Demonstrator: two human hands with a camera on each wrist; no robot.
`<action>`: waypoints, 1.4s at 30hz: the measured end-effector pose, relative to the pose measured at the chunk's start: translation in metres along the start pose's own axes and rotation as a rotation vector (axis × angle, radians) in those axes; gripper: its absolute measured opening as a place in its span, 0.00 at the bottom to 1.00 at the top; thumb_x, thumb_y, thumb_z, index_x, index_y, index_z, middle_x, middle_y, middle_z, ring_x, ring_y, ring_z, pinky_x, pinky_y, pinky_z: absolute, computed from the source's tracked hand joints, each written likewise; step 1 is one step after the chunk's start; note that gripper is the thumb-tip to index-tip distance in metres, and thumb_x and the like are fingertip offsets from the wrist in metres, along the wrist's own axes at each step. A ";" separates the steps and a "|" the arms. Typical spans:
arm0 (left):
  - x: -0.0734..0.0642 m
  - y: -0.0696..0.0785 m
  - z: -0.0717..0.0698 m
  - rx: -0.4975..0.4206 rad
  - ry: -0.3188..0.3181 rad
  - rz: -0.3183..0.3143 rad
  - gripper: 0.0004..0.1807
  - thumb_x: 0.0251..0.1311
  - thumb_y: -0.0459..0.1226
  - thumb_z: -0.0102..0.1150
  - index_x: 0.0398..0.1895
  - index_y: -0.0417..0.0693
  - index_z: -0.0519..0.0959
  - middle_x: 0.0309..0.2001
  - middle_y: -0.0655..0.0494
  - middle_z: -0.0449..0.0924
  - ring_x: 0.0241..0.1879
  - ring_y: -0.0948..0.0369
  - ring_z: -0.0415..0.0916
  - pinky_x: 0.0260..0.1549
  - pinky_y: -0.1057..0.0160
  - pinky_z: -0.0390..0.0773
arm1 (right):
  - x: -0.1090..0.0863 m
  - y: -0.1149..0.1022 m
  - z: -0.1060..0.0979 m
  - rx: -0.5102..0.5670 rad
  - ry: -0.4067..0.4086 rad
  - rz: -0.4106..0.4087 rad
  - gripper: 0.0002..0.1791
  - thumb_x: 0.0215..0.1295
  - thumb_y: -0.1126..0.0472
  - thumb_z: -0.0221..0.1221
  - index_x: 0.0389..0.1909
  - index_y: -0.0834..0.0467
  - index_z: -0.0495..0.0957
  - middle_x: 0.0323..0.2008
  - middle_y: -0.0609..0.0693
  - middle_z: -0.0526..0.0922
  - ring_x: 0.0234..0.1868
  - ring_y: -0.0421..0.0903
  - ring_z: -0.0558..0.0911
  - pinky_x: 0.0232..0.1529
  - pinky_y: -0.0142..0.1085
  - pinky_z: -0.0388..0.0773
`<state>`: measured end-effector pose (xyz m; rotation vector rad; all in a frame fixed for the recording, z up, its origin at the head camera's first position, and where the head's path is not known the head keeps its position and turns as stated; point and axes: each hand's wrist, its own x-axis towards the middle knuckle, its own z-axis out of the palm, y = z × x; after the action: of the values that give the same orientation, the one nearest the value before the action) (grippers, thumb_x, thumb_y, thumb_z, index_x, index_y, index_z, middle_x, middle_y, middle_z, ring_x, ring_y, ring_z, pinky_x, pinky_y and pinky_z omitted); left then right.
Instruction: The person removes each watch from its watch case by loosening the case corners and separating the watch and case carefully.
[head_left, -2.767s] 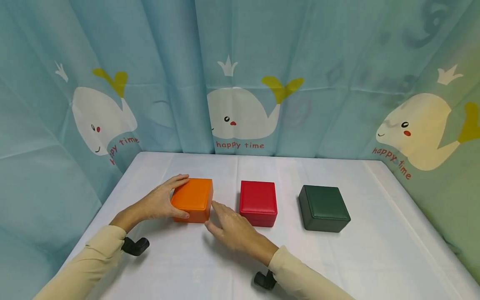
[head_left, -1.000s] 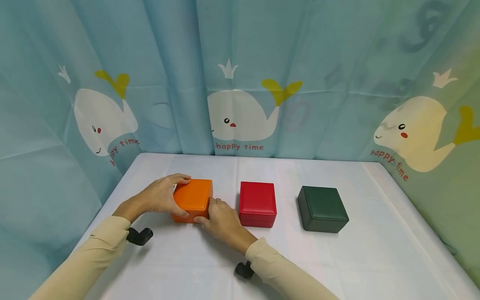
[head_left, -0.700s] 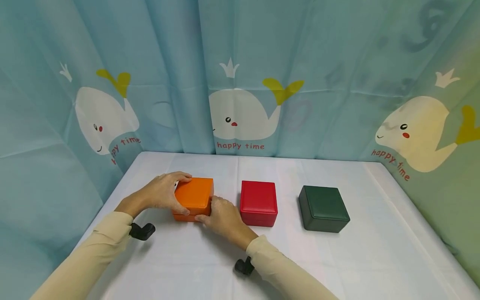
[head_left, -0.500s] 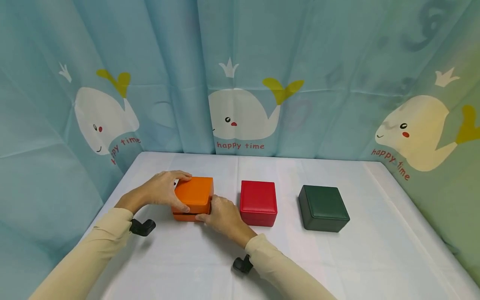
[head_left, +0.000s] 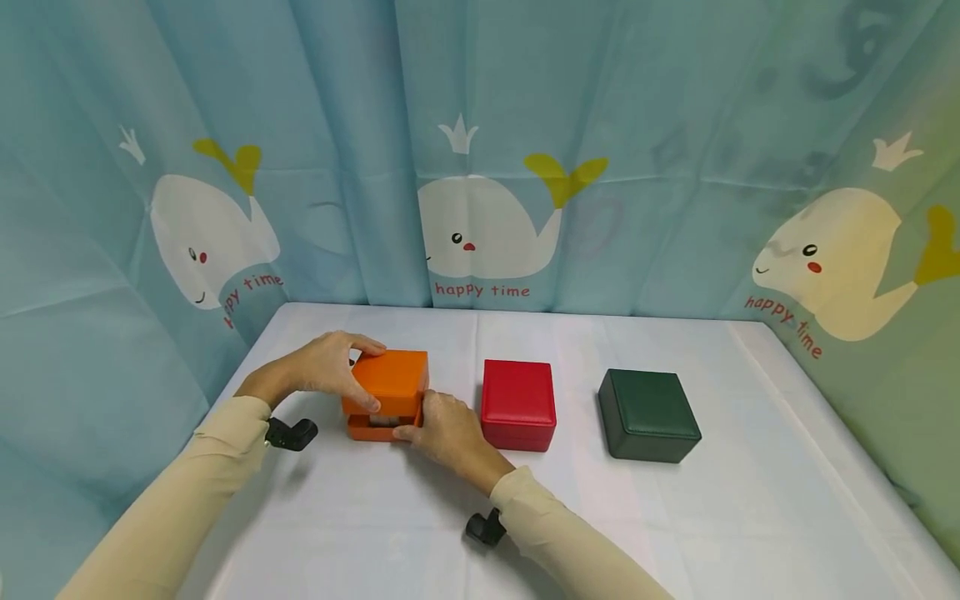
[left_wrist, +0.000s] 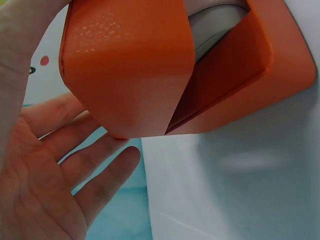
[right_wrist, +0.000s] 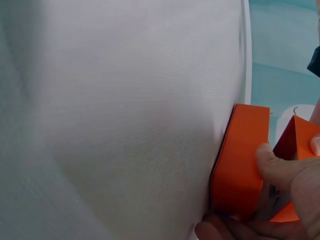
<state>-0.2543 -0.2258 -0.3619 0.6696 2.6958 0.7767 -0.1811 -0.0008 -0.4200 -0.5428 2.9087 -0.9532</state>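
On the left part of the table stands an orange box, hinged open partway: its lid (head_left: 393,371) is tilted up from the base (head_left: 367,432) with a gap at the front. My left hand (head_left: 327,365) grips the lid, thumb at the front edge and fingers toward the back. With thumb on the front and fingers at the right side, my right hand (head_left: 450,433) holds the base's corner; the right wrist view shows that thumb on the base wall (right_wrist: 242,160). Inside, a light grey rounded thing (left_wrist: 217,27) shows through the gap, mostly hidden by the lid.
A closed red box (head_left: 517,400) stands just right of my right hand, and a closed dark green box (head_left: 650,412) farther right. A white cloth covers the table (head_left: 600,525). A blue curtain (head_left: 637,125) with whale prints hangs behind.
My right hand has come onto the orange box's base corner. My left hand has raised the front of the lid, and the gap has widened. The red and green boxes stay put.
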 end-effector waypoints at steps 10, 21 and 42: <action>0.010 -0.006 -0.010 -0.155 -0.043 -0.026 0.43 0.44 0.50 0.82 0.63 0.38 0.79 0.62 0.43 0.78 0.61 0.45 0.72 0.62 0.41 0.69 | 0.002 0.000 -0.003 0.004 -0.013 0.000 0.27 0.57 0.50 0.75 0.49 0.63 0.79 0.26 0.44 0.78 0.25 0.40 0.75 0.25 0.29 0.72; 0.024 -0.011 -0.023 -0.244 -0.107 -0.076 0.38 0.54 0.50 0.75 0.64 0.38 0.78 0.63 0.42 0.77 0.67 0.43 0.67 0.66 0.40 0.62 | 0.004 -0.001 -0.007 -0.043 -0.009 0.009 0.23 0.58 0.48 0.75 0.41 0.62 0.80 0.19 0.46 0.72 0.22 0.41 0.73 0.20 0.30 0.64; 0.035 -0.022 -0.018 -0.442 -0.073 -0.189 0.41 0.71 0.59 0.50 0.69 0.33 0.69 0.67 0.39 0.70 0.66 0.46 0.66 0.67 0.42 0.62 | 0.002 -0.004 -0.002 -0.093 -0.016 0.029 0.24 0.57 0.46 0.75 0.41 0.61 0.80 0.17 0.46 0.70 0.21 0.41 0.72 0.20 0.30 0.63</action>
<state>-0.2983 -0.2327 -0.3631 0.3253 2.3566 1.2138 -0.1815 -0.0033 -0.4159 -0.5086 2.9502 -0.8102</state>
